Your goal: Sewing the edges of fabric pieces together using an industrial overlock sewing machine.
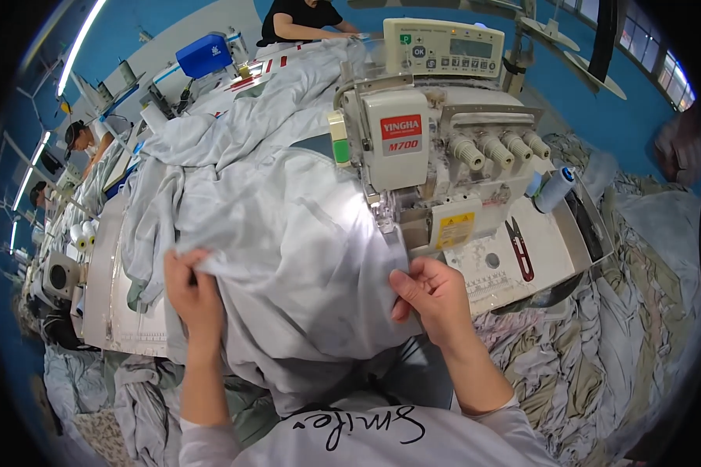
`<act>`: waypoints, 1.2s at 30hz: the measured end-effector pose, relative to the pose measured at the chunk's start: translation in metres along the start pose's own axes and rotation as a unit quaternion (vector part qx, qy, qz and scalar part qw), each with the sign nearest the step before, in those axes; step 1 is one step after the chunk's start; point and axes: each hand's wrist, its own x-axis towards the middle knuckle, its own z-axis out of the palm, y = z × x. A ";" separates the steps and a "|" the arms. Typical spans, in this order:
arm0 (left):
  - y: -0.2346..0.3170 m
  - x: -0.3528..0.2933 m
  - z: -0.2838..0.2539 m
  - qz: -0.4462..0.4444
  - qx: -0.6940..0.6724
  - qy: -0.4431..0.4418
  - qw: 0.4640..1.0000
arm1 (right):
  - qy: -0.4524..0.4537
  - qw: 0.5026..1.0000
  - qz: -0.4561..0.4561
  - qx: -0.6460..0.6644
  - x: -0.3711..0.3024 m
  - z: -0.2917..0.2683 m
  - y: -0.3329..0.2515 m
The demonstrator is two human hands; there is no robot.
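- A workshop with a blue wall (639,132) behind.
- The pale tabletop (105,288), mostly covered.
- A grey cloth (288,226) spread over it in folds, its right side at the sewing machine's lit needle area, its front hanging toward the person.
- The white sewing machine (395,156), right of the cloth.
- The left hand (191,296), blurred, fingers curled at the cloth's left side; cannot tell whether it grips.
- The right hand (440,300), thumb and fingers pinching the cloth's right edge.
- Red-handled snips (522,253), beside the machine.
- A thread spool (554,191), near the snips.
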 end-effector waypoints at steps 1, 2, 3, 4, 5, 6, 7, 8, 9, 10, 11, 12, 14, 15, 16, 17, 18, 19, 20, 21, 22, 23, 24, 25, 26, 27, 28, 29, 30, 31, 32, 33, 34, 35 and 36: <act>-0.003 0.016 0.005 0.034 0.010 0.038 0.999 | 0.001 1.000 -0.008 0.003 0.001 0.000 0.002; -0.002 0.034 0.005 0.041 0.003 0.047 0.998 | 0.002 1.000 -0.009 0.003 0.002 0.000 0.002; 0.001 0.050 0.005 0.048 -0.005 0.057 0.997 | -0.002 1.000 -0.009 0.007 0.002 0.000 0.002; 0.007 0.067 0.006 0.072 -0.009 0.076 0.994 | -0.005 1.000 -0.009 0.010 0.002 0.000 0.002; 0.014 0.083 0.002 0.098 -0.006 0.098 0.990 | -0.009 1.000 -0.009 0.011 0.001 0.001 0.000; 0.015 0.099 0.005 0.105 -0.030 0.110 0.988 | -0.011 1.000 -0.011 0.016 0.001 0.001 0.001; 0.016 0.114 0.007 0.113 -0.055 0.122 0.985 | -0.012 1.000 -0.012 0.021 0.001 0.001 0.001; 0.021 0.127 0.008 0.113 -0.057 0.121 0.985 | -0.010 1.000 -0.012 0.020 0.001 0.000 0.000; 0.026 0.140 0.007 0.132 -0.047 0.118 0.983 | -0.012 1.000 -0.013 0.019 0.001 -0.001 0.000; 0.029 0.150 0.008 0.152 -0.037 0.115 0.981 | -0.014 1.000 -0.013 0.018 0.001 -0.001 0.000; 0.031 0.161 0.007 0.153 -0.036 0.116 0.981 | -0.016 1.000 -0.014 0.019 0.001 -0.001 -0.001; 0.029 0.171 0.006 0.169 -0.028 0.128 0.977 | -0.018 1.000 -0.014 0.020 0.001 -0.001 -0.001; 0.023 0.187 0.004 0.185 -0.017 0.141 0.972 | -0.023 0.999 -0.013 0.022 0.000 0.000 -0.001; 0.020 0.193 0.001 0.166 -0.001 0.130 0.977 | -0.027 0.999 -0.010 0.023 0.000 0.001 -0.002; 0.015 0.199 -0.005 0.147 0.017 0.120 0.982 | -0.032 0.999 -0.008 0.025 -0.001 0.002 -0.002; -0.003 0.203 -0.012 0.159 0.015 0.089 0.983 | -0.040 0.999 -0.007 0.027 -0.002 0.005 -0.002; 0.003 0.192 -0.002 0.093 -0.034 0.001 0.995 | -0.023 0.999 -0.010 0.021 -0.001 0.002 -0.002; 0.009 0.171 0.002 0.025 -0.081 -0.087 0.993 | -0.007 1.000 -0.012 0.017 0.001 -0.002 -0.001; 0.008 0.144 -0.001 -0.013 -0.127 -0.218 0.967 | 0.002 1.000 -0.013 0.017 0.003 -0.004 0.001; 0.011 0.113 -0.012 0.091 -0.151 -0.327 0.928 | 0.005 1.000 -0.006 0.020 0.002 -0.004 0.000; 0.010 0.074 -0.018 0.170 0.000 -0.368 0.914 | 0.012 1.000 0.001 0.022 0.002 -0.003 0.000; 0.015 0.029 -0.019 0.145 0.036 -0.409 0.900 | 0.011 1.000 0.000 0.024 0.002 -0.003 0.001; 0.008 -0.009 -0.020 0.130 0.043 -0.432 0.891 | -0.008 1.000 0.009 0.018 0.002 0.000 0.001; 0.011 -0.024 -0.016 -0.128 -0.032 -0.483 0.865 | -0.016 1.000 0.018 0.007 0.002 0.000 0.002; 0.004 -0.029 -0.012 -0.131 -0.032 -0.483 0.865 | -0.018 1.000 0.020 0.006 0.001 0.000 0.001; -0.004 -0.033 -0.010 -0.061 -0.010 -0.340 0.938 | -0.016 1.000 0.008 0.012 0.000 0.000 0.000; -0.009 -0.035 -0.011 0.011 0.015 -0.187 0.982 | -0.015 1.000 -0.005 0.019 -0.001 0.000 -0.001; -0.011 -0.028 -0.010 0.028 0.004 -0.113 0.993 | -0.017 1.000 -0.003 0.016 -0.001 -0.001 0.000; -0.012 -0.013 -0.003 0.047 -0.012 -0.039 0.998 | -0.012 1.000 -0.006 0.019 0.000 -0.001 0.000; -0.011 0.000 0.000 0.063 -0.003 -0.002 0.998 | -0.007 1.000 -0.009 0.021 0.001 -0.002 0.001; -0.007 0.016 0.000 0.080 0.011 0.035 0.996 | -0.005 1.000 -0.009 0.021 0.003 -0.004 0.001; -0.002 0.031 -0.005 0.070 0.008 0.054 0.996 | -0.015 1.000 -0.009 0.017 0.003 -0.004 0.002; 0.003 0.047 -0.009 0.059 0.004 0.072 0.996 | -0.025 1.000 -0.009 0.013 0.003 -0.003 0.002; 0.006 0.061 -0.011 0.058 -0.005 0.097 0.994 | -0.027 1.000 -0.010 0.013 0.003 -0.002 0.001; 0.008 0.075 -0.010 0.056 -0.019 0.119 0.991 | -0.025 1.000 -0.012 0.012 0.003 -0.002 0.002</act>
